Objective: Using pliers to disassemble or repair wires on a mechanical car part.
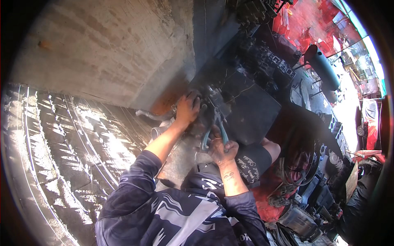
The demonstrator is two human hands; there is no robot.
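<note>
- Gripping teal-handled pliers [224,133], the right hand [223,151] has its fingers closed around them; the two smooth, slightly bowed handles stand spread apart in a narrow V.
- The pliers sit in front of the torso, at the near left edge of a dark slab [252,112], their metal head pointing away from the person. That area is dim and blurred, so whether the jaws bite on anything cannot be told.
- The left hand [188,107] lies just left of the pliers, fingers bent over dark, uneven parts that look like metal; its palm side is hidden, so how firmly it holds them cannot be told.
- The slab is flat, matt and angular, with thin pale lines across its face.
- Below the left hand, a round, pale metal tube end [155,132] shows its open rim.
- A wall [111,45] of rough, streaked grey-tan stands beyond, stained rusty brown near its foot.
- Striped sunlight and shadow cross the paved ground [69,160] at left.
- A teal cylinder [321,66] with a smooth, rounded body stands at upper right.
- White script-like lettering marks the dark shorts [255,162]; bold pale shapes and letters cover the dark shirt [180,217].
</note>
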